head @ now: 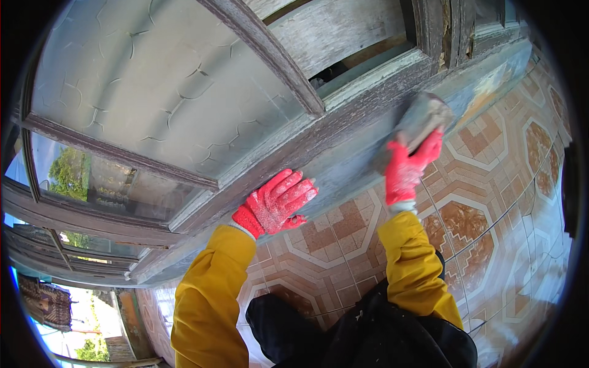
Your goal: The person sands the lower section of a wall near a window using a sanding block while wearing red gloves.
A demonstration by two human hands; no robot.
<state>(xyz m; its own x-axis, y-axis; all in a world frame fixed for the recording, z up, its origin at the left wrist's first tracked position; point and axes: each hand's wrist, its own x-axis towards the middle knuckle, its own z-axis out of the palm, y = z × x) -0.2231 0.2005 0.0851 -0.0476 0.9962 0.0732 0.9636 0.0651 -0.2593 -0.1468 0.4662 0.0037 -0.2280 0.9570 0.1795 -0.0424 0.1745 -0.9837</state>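
My right hand (409,172), in a dusty pink knit glove with the fingertips bare, grips a grey hand-held block (421,120). Motion blurs the block, so whether it is a sanding block or a plasterer's float cannot be told. It lies over the painted grey wall ledge (340,172) under the window. My left hand (278,202), in a matching glove powdered with white, rests back up at the wooden window frame (271,163) and ledge. Nothing is held in it; the fingers are extended, the thumb apart.
Patterned glass (170,87) fills the large pane beside my left arm. A weathered board (340,34) backs the right opening, with a dark gap below it. Patterned floor tiles (464,225) run along the ledge's foot. Outside light enters at lower left, where a woven cloth (50,301) hangs.
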